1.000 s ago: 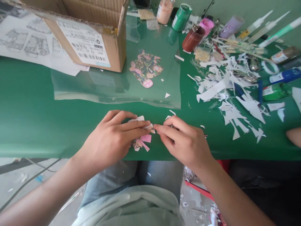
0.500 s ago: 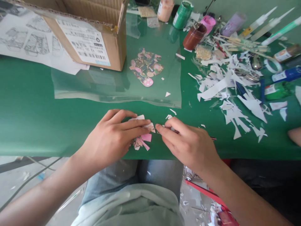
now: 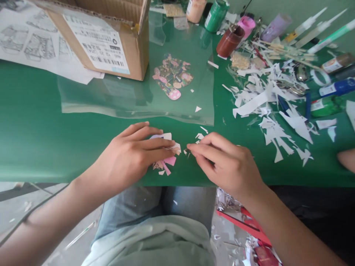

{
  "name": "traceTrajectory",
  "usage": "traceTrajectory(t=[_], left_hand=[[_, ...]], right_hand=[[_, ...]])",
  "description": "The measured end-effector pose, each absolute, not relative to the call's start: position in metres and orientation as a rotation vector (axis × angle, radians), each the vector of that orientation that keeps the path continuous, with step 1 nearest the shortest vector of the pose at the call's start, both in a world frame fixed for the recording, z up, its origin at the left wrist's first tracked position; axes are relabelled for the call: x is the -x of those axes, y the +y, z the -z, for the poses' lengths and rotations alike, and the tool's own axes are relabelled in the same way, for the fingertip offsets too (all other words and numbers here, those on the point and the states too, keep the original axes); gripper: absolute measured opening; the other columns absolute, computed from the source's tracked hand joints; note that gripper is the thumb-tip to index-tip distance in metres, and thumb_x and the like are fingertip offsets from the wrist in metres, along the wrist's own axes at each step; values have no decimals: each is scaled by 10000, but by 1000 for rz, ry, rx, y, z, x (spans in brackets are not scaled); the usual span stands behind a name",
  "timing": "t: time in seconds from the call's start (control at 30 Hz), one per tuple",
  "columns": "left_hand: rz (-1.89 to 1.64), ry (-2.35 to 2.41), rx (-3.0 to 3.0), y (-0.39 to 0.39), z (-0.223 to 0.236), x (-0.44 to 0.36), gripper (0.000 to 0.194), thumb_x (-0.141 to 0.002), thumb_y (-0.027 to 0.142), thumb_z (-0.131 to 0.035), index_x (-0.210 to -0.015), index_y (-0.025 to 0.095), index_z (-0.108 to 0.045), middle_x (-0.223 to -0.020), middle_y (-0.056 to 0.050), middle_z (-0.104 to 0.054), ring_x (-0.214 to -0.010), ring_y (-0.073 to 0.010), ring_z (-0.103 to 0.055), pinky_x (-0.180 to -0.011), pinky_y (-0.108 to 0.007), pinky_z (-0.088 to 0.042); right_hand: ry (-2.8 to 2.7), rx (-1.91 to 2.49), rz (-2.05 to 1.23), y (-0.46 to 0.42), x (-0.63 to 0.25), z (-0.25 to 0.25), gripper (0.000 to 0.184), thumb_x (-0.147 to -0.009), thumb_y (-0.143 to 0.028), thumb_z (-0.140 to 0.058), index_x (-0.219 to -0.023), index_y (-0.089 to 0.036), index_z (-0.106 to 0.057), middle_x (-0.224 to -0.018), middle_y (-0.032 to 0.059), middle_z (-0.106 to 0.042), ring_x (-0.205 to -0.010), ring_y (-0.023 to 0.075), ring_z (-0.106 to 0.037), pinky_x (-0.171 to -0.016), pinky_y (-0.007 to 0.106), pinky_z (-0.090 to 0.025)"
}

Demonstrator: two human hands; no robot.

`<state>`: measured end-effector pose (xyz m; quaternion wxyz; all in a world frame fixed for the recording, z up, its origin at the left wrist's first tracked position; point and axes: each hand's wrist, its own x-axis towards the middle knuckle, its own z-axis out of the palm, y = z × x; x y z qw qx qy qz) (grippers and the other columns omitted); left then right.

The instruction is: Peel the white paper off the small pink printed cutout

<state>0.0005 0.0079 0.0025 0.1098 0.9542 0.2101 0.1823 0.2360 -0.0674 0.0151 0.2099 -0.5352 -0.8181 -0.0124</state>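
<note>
My left hand (image 3: 133,149) lies nearly flat on the green table. Its fingers are stretched over a small paper cutout (image 3: 170,161) with pink, white and peach parts. The hand hides much of that piece. Just right of it, my right hand (image 3: 227,159) is closed in a pinch around a slim pointed tool (image 3: 186,150); only the thin dark tip shows, and the grip hides the rest. The tip is slightly apart from the cutout's right edge. Small white paper scraps (image 3: 199,136) lie above the right fingertips.
A clear plastic sheet (image 3: 111,105) bears a patterned paper figure (image 3: 174,94). An open cardboard box (image 3: 141,55) stands behind, beside printed drawings (image 3: 40,46). White offcuts (image 3: 257,101), paint jars (image 3: 229,42) and bottles crowd the right. Another person's arm (image 3: 346,159) shows at the right edge.
My right hand has drawn a little to the right, away from the cutout, with the tool in its pinch. My left hand has shifted slightly left and up, its fingers still over the cutout.
</note>
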Motion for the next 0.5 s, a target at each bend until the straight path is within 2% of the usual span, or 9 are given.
traceTrajectory(t=[0.2, 0.33, 0.4, 0.5], left_hand=[[-486, 591, -2739, 19, -2, -1, 368, -947, 144, -477, -1155, 356, -695, -1194, 43, -721, -1237, -213, -574, -1028, -408, -461], [-534, 598, -2713, 18, -2, -2, 356, -944, 134, -477, -1140, 327, -703, -1161, 19, -731, -1206, -210, -586, -1000, -384, -464], [-549, 634, -2740, 17, -2, -2, 321, -954, 155, -476, -1071, 315, -729, -1119, -2, -733, -1113, -216, -612, -919, -378, -484], [-551, 702, -2798, 14, -7, -1, 296, -965, 202, -474, -984, 313, -748, -1030, -15, -731, -931, -203, -624, -791, -360, -484]], right_hand=[[-2347, 1409, 74, -61, -234, -8, 246, -940, -131, -506, -920, -213, -737, -778, 3, -625, -571, 63, -505, -511, 200, -361], [-2358, 1416, 85, -61, -235, -11, 207, -948, -163, -515, -888, -202, -710, -773, 0, -616, -566, 61, -496, -515, 203, -350], [-2325, 1485, 87, -62, -235, -13, 189, -953, -231, -543, -831, -183, -679, -761, 1, -613, -553, 59, -490, -494, 204, -330], [-2292, 1577, 91, -63, -233, -15, 254, -958, -309, -554, -757, -171, -627, -735, 1, -605, -528, 59, -484, -469, 212, -302]])
